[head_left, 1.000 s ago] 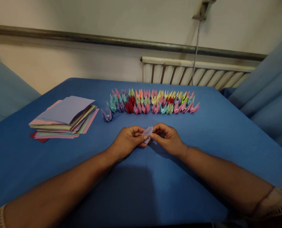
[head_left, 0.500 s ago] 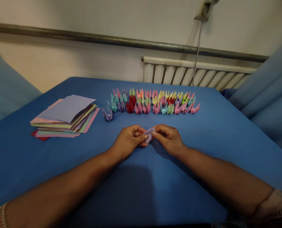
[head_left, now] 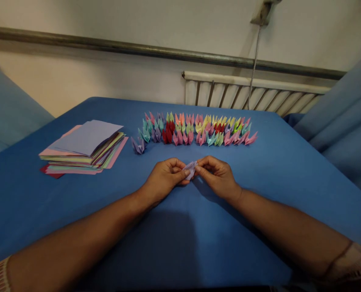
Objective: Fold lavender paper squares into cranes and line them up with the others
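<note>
A pale wall (head_left: 116,22) is being seen beyond the far edge of the blue tabletop (head_left: 277,170), with one blue curtain (head_left: 347,121) hanging by the right edge. The wall is being crossed by a long metal pipe (head_left: 156,51), under which a white radiator (head_left: 223,97) is being partly hidden by the far edge. Toward that edge, rows of upright paper cranes (head_left: 201,138) in many colours are being carried. Near the left edge, a stack of coloured paper (head_left: 85,142) is being topped by a lilac sheet. Between the near edge and the cranes, a folded lilac paper (head_left: 190,170) is being pinched over the tabletop's middle: its left side is being held in the grip of the left hand (head_left: 165,178), its right tip between the thumb and fingers of the right hand (head_left: 219,176).
</note>
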`<state>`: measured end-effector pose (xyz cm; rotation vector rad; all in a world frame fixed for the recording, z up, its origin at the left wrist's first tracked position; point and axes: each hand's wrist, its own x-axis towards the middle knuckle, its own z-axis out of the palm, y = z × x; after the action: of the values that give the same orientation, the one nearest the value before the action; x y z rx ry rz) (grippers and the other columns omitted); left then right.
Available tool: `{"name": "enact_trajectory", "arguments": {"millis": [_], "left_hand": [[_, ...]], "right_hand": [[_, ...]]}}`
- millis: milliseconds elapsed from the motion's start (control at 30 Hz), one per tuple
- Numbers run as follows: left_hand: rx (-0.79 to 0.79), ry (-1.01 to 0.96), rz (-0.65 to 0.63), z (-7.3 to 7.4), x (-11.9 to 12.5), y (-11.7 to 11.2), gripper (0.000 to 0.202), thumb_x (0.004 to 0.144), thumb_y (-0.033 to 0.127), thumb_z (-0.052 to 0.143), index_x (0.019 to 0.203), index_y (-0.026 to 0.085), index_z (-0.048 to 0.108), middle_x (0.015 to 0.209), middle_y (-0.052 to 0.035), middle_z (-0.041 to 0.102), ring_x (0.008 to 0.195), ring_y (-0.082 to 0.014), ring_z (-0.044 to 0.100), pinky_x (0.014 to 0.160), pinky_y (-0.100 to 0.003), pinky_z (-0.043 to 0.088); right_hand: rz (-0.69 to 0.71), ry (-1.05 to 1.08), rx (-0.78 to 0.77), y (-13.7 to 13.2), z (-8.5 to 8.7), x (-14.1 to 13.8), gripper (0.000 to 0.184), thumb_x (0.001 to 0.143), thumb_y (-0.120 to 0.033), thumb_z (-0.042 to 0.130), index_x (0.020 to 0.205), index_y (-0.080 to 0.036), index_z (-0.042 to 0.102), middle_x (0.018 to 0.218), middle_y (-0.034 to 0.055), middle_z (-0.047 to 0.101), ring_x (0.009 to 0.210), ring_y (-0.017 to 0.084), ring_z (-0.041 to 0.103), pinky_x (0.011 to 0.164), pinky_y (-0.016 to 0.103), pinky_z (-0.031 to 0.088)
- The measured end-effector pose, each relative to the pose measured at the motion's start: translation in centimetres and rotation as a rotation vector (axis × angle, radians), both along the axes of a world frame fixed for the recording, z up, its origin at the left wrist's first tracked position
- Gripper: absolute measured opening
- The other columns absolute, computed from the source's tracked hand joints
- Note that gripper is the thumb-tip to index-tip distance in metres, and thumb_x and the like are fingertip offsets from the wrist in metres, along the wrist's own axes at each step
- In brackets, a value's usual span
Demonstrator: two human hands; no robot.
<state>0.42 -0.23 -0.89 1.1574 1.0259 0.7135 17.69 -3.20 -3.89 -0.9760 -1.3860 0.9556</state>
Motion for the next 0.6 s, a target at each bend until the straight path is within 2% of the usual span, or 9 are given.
{"name": "enact_trajectory", "arguments": {"millis": [433,600], "left_hand": [[-0.034,-0.023,-0.01,0.37,0.08,-0.02,0.031,0.066,0.026,0.082,0.078,0.014,0.056,0.07,-0.0009,0.07,0.063,-0.0095,0.066,0.059,-0.018,0.052],[0.044,0.031,-0.049,0.03,-0.03,0.06,0.027,0.068,0.025,0.079,0.076,0.015,0.056,0.062,0.003,0.065,0.054,-0.0077,0.061,0.055,-0.018,0.048]], "right_hand": [[-0.035,-0.044,0.002,-0.16,0.33,0.0,0.012,0.084,-0.031,0.065,0.077,-0.021,0.062,0.071,-0.0001,0.067,0.065,0.014,0.064,0.065,0.029,0.052],[-0.085,-0.1,-0.005,-0.19,0.34,-0.08,0.015,0.083,-0.031,0.063,0.073,-0.021,0.058,0.067,-0.0018,0.061,0.061,0.012,0.058,0.06,0.026,0.047]]}}
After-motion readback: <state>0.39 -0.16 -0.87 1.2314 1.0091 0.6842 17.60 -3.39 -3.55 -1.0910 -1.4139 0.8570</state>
